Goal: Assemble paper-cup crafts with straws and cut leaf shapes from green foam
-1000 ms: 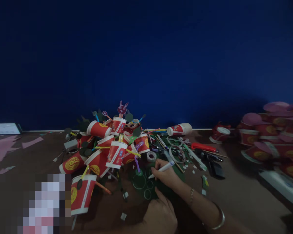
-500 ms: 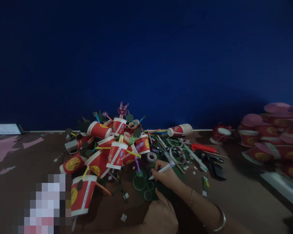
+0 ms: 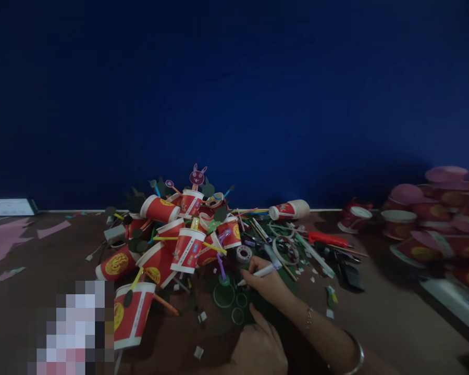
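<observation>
My right hand is closed round a white marker pen, its tip down on a sheet of dark green paper. White outlined circles, one large and two small, show on that paper left of the tip. My left hand lies at the sheet's lower edge with its index finger stretched out against the paper; its other fingers are mostly hidden. Just beyond the pen sits a roll of tape. A purple stick with a green round end touches the top of the large circle.
Red paper cups with coloured sticks are heaped left of centre, one topped by a rabbit cut-out. Tape rings, a red tool and paper scraps lie to the right. More cups with pink discs stand far right. A blue wall rises behind.
The pen and right hand have shifted very slightly over the paper. Otherwise the whole view has moved only a little; both hands keep their grip and place.
</observation>
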Tool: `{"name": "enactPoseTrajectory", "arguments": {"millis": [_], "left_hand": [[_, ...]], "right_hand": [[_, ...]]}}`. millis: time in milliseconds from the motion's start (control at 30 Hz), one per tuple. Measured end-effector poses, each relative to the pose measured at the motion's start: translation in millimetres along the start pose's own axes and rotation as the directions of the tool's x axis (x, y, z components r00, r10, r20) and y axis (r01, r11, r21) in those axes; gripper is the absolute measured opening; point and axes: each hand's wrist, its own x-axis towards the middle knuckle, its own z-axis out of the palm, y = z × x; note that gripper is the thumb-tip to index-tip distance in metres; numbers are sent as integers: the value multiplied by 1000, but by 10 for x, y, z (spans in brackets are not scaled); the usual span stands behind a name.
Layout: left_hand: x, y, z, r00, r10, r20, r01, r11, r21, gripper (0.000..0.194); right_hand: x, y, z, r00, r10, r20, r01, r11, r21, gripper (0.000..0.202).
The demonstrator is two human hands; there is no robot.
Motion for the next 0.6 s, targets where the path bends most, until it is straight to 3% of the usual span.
{"name": "enactPoseTrajectory", "arguments": {"millis": [167, 333, 500, 600], "left_hand": [[16, 79, 80, 998, -41, -42, 41, 999, 2, 28], [29, 164, 166, 997, -42, 72, 42, 999, -5, 32], [15, 60, 51, 1000, -17, -11, 17, 999, -31, 29], [16, -2, -31, 1000, 12, -7, -13, 1000, -21, 29]], "right_hand": [[16, 35, 8, 1000, -4, -18, 4, 1000, -10, 22], [28, 46, 6, 999, -16, -31, 15, 1000, -19, 24], [26, 28, 3, 1000, -15, -26, 15, 1000, -20, 24], [18, 14, 0, 1000, -11, -19, 11, 1000, -11, 23]]}}
